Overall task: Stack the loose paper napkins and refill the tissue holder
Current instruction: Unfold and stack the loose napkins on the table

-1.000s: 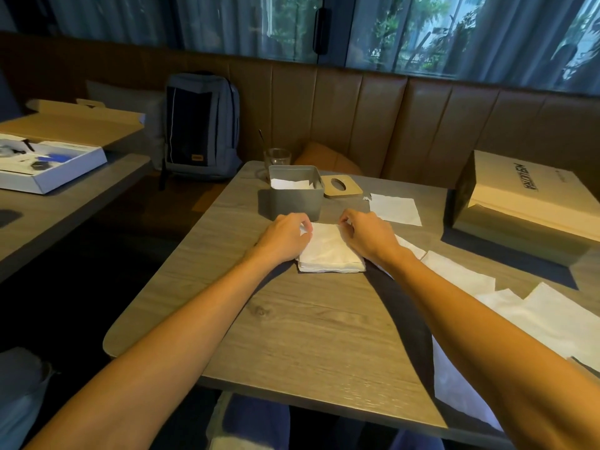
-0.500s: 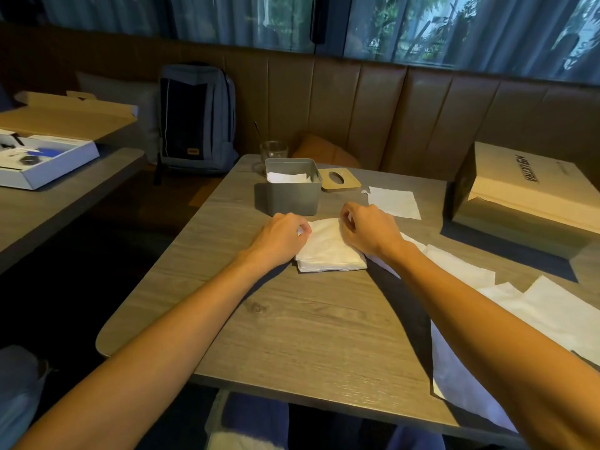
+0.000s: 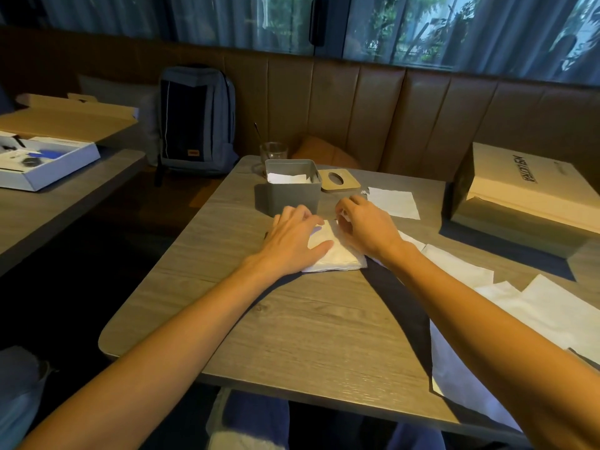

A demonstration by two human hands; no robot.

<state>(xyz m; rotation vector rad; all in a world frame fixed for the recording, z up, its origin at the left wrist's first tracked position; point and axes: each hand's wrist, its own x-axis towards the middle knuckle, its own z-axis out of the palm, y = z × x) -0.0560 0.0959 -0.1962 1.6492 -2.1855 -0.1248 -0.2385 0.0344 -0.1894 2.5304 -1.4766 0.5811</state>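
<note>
I press my left hand (image 3: 292,237) flat on the napkin stack (image 3: 337,258) mid-worktop (image 3: 292,319), right-hand (image 3: 367,227) fingers pinching its far corner, squaring it; next, I judge, comes lifting it into the open grey holder (image 3: 292,191) just beyond.

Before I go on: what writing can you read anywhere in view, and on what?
Cardboard box, top face: dark print running sideways, perhaps "NS ULTRA"; too blurred to be sure.
Same box: a smaller mark, too small to read.
Backpack: orange tag, unreadable.
White tray: nothing legible.
</note>
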